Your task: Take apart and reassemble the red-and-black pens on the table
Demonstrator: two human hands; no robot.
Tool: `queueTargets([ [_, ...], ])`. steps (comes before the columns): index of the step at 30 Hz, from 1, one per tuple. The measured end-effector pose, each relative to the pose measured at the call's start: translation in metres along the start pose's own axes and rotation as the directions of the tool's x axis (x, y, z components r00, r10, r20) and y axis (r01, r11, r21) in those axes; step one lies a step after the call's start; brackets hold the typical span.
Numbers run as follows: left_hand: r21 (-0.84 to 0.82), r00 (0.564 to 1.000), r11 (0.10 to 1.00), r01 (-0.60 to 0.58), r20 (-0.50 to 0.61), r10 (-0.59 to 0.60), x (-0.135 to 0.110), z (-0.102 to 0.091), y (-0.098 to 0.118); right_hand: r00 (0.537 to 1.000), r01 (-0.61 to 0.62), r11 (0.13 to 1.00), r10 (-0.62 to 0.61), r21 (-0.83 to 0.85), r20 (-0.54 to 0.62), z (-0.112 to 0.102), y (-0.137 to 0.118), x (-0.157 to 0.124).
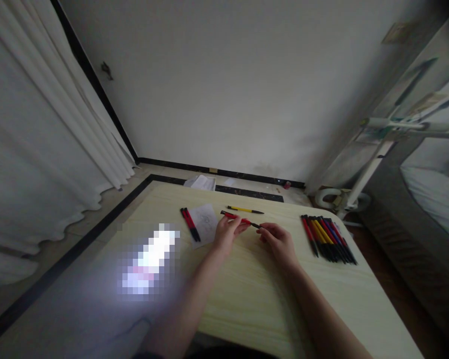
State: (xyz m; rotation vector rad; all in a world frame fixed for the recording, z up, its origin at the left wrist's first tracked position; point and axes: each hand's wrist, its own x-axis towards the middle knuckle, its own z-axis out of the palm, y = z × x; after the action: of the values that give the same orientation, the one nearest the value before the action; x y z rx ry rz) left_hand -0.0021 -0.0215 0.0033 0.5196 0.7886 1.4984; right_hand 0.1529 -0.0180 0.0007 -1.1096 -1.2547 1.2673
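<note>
A red pen with black ends is held level over the table between both hands. My left hand pinches its red barrel. Fingers of my right hand close around the black end of the same pen; its very tip is hidden by them. Just beyond lies a yellow and black pen on the tabletop. To the left of my left hand, a sheet of paper with a faint drawing lies flat, and two red and black pens rest side by side along its left edge.
Several red, yellow and blue pens lie in a row on the right of the pale wooden table. A bright pixelated patch covers the left side. Beyond stand a white wall, a curtain and a white stand.
</note>
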Motion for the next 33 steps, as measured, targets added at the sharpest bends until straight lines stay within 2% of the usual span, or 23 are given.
queueTargets([
  [18, 0.092, 1.000, 0.996, 0.015, 0.024, -0.017, 0.0003, -0.0006, 0.0002, 0.999, 0.012, 0.997, -0.015, -0.077, -0.039, -0.0006, -0.0018, 0.0033],
  [25, 0.198, 0.998, 0.978, -0.060, 0.022, 0.057, -0.0010, -0.0006, -0.0037, 1.000, -0.021, 1.000, 0.021, -0.022, -0.020, -0.0008, 0.0001, 0.0053],
  [33, 0.246, 0.999, 0.969, -0.033, 0.012, 0.031, -0.0009, 0.0012, -0.0028, 0.999, -0.046, 0.999, 0.046, 0.025, -0.003, -0.0031, -0.0020, 0.0056],
])
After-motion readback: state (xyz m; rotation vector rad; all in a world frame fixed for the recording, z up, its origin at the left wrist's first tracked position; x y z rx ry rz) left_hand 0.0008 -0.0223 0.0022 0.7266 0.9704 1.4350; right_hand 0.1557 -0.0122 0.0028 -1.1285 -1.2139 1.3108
